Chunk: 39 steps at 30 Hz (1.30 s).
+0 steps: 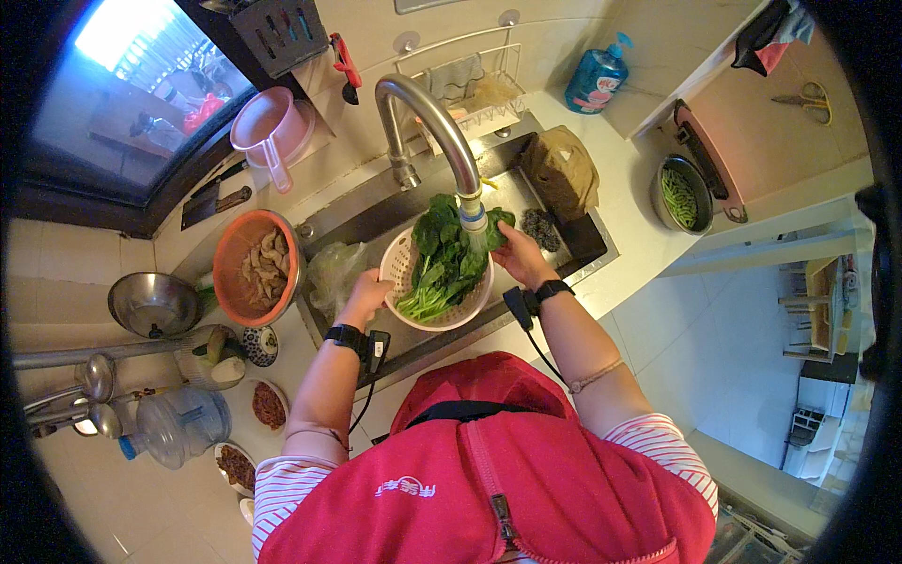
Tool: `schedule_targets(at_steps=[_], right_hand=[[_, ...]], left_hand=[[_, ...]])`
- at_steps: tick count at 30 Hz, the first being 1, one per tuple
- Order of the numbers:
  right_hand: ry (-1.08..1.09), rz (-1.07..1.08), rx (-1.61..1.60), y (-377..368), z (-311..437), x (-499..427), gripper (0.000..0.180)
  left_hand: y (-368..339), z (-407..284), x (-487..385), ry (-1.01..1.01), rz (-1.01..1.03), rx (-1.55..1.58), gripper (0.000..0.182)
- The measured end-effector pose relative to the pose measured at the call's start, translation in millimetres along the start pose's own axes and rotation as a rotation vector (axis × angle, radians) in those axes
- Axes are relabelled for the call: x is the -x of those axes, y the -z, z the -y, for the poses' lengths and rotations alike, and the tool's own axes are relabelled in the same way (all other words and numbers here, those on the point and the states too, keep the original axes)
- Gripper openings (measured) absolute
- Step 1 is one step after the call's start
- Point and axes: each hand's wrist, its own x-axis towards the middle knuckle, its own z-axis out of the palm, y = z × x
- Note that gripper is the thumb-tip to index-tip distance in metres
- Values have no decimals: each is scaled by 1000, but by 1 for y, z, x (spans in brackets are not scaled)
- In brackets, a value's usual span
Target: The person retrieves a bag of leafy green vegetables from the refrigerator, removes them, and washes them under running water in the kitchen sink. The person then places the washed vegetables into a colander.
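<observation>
A pale pink perforated colander [399,271] is held over the steel sink, with my left hand [368,296] gripping its rim on the left. Leafy greens [451,261] fill it, stems toward me and dark leaves toward the tap. Water runs from the curved steel faucet [440,113] onto the leaves. On the right side, my right hand [521,254] is at the leaves and the colander's edge, its fingers closed around some leaves; whether it also grips the rim is hidden.
Left of the sink [338,204] stands an orange basket [224,257] of pale food pieces. A clear plastic bag [335,271] and a steel scrubber [541,229] lie in the sink. A brown bag [561,169] rests at its right end, near a pot of green beans [680,194].
</observation>
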Motion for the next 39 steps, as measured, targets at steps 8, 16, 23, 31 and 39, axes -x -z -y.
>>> schedule_targets(at_steps=[8,16,23,31,39], right_hand=[[25,-79,395,22,-2,32,38],[96,-233,439,66,5,38,20],[416,-410,428,69,12,42,17],[432,-384,459,106,-11,46,22],[270,-365,458,82,-40,30,22]], left_hand=[[-27,-19,-21,-89,29,-26,22],[-72,-56,-48,-224,96,42,30],[-91,-72,-58,-462,-35,174,30],[-115,-81,-35,-304,-6,100,25],[-109,-95,-27,-184,433,472,31]])
